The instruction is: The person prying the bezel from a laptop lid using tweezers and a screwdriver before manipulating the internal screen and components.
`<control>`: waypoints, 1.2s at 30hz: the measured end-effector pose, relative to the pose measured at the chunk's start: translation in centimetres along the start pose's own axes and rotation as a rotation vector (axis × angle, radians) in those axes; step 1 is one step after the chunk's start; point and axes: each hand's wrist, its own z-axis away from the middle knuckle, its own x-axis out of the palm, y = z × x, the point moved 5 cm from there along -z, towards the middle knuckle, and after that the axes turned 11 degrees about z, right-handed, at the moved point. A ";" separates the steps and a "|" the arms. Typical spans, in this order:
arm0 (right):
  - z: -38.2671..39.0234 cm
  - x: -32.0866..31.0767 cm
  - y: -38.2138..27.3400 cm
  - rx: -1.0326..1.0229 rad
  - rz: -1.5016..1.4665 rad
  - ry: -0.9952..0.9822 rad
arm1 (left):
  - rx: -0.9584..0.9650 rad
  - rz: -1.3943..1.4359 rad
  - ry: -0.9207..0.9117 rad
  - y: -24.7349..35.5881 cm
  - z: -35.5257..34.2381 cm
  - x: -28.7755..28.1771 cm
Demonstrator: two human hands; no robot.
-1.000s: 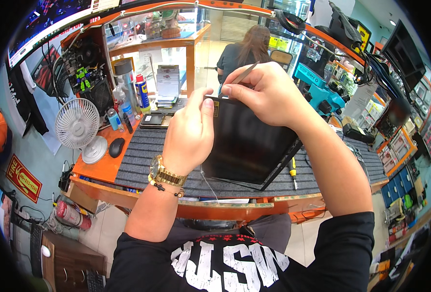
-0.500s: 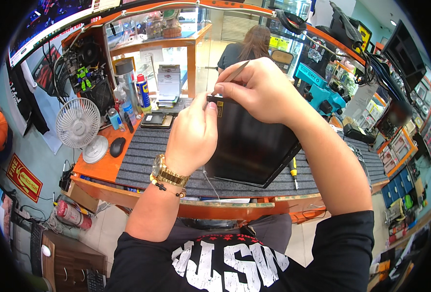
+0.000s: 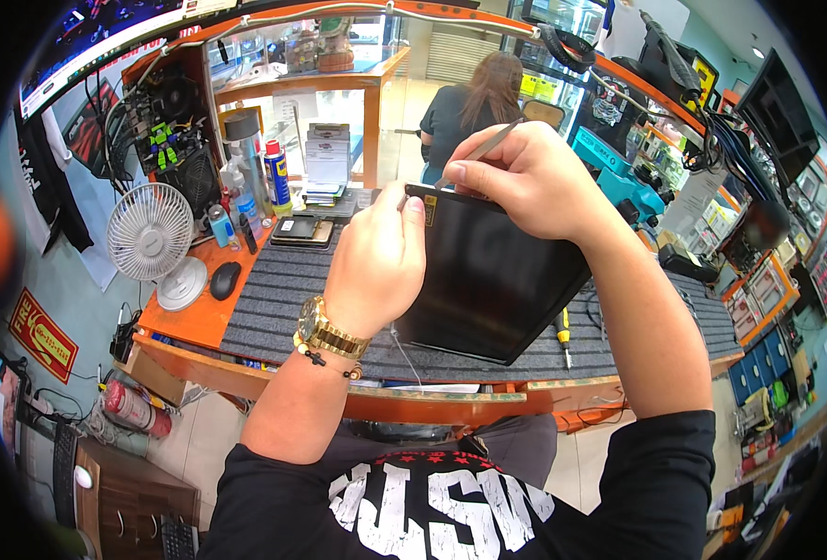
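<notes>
A black screen panel (image 3: 483, 289) with a small yellow label at its top left stands tilted over the grey ridged bench mat (image 3: 255, 313). My left hand (image 3: 376, 266), below a gold watch, grips the panel's left side near the top corner, fingers wrapped behind it. My right hand (image 3: 535, 187) pinches a thin metal pry tool (image 3: 493, 140) at the panel's top edge, right of my left thumb. A thin white wire dangles below my left hand. A yellow-black screwdriver (image 3: 564, 331) lies right of the panel.
Left are a fan (image 3: 149, 231), mouse (image 3: 225, 280), spray can (image 3: 277, 175) and an open computer case (image 3: 166, 131). Behind sit an opened phone (image 3: 301, 231) and a card holder (image 3: 328, 159). A teal microscope (image 3: 619, 182) stands back right. A person (image 3: 469, 107) sits beyond the bench.
Both hands have shifted slightly right with the panel's top. My right hand and the tool dipped left half a second ago, then moved back right along the top edge.
</notes>
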 end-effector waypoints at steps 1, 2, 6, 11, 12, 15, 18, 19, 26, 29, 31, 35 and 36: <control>0.0 0.0 0.0 -0.004 0.008 0.002 | -0.009 0.007 -0.006 0.1 0.0 0.0; 0.0 -0.1 0.0 -0.008 0.015 0.004 | -0.019 0.014 -0.013 0.2 0.0 0.1; 0.1 0.1 0.2 0.016 -0.015 0.006 | 0.011 0.004 -0.004 0.3 0.0 -0.1; -0.5 0.0 -0.1 0.029 0.009 -0.049 | 0.037 -0.045 -0.010 0.1 0.0 -0.2; -0.4 0.3 0.0 0.030 0.009 -0.050 | 0.037 -0.044 -0.010 0.1 0.0 -0.1; -0.1 0.6 -0.3 -0.039 0.008 0.036 | 0.038 -0.042 -0.004 0.5 -0.1 0.0; 0.0 0.6 -1.2 -0.076 0.107 0.032 | 0.003 -0.024 -0.020 0.2 -0.1 0.0; 0.3 0.7 -1.7 -0.199 0.182 0.098 | 0.020 -0.031 -0.010 0.0 -0.1 0.0; 0.5 0.8 -2.6 -0.267 0.273 0.137 | 0.056 -0.044 0.014 -0.1 -0.2 0.1; -0.4 0.7 -1.7 -0.095 0.151 0.088 | 0.069 -0.027 0.013 0.1 -0.3 0.1; -0.8 0.9 -1.1 0.002 0.068 0.028 | 0.034 -0.021 0.003 0.4 -0.2 0.0; -0.7 1.1 -0.9 -0.063 0.066 0.045 | 0.020 -0.027 0.002 0.1 -0.2 0.1; -0.6 1.1 -1.3 -0.106 0.103 0.060 | 0.019 -0.028 0.003 0.0 -0.2 0.0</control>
